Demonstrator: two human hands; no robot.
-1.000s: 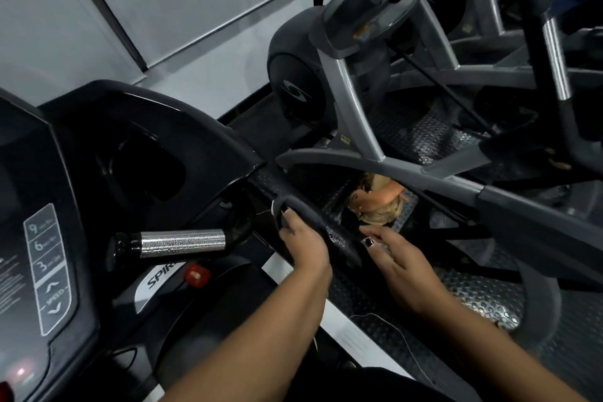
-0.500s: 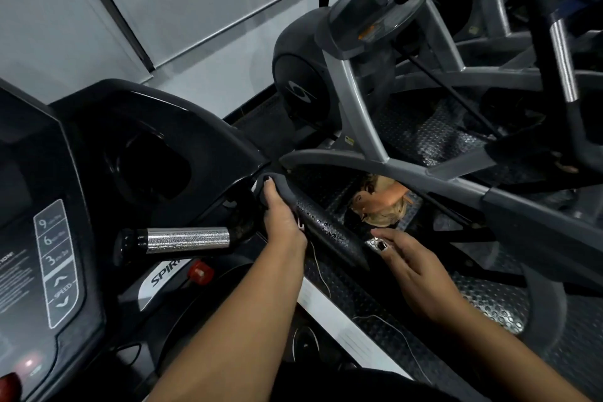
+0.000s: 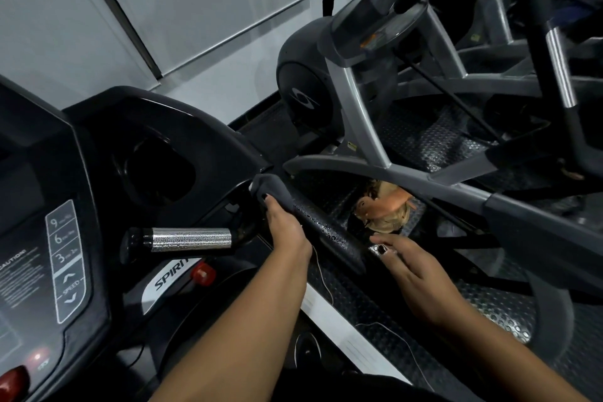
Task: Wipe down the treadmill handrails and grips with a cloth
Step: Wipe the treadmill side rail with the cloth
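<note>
**On the treadmill's right handrail: cloth held at the upper end**

Nearest the camera, the right hand (image 3: 421, 274) is held open, its fingers straight and loosely together, just beside the lower end of the handrail (image 3: 329, 233). Whether the foam is touched cannot be told. Further up, the left hand (image 3: 287, 228) is curled over the rail. The cloth (image 3: 274, 191) is gripped under its fingers and thumb where the rail meets the console (image 3: 75, 153).

The cloth is judged light, soft and limp. It is best bunched in the palm and wrapped round the rail, not pinched by a corner. The rail's foam is seen to be worn and flaking, so drag is to be expected and firm pressure would be needed.

The silver grip (image 3: 191, 239), jutting from under the console's right edge, is touched by neither hand. Beyond, another exercise machine (image 3: 305, 101) is seen near the wall.
</note>
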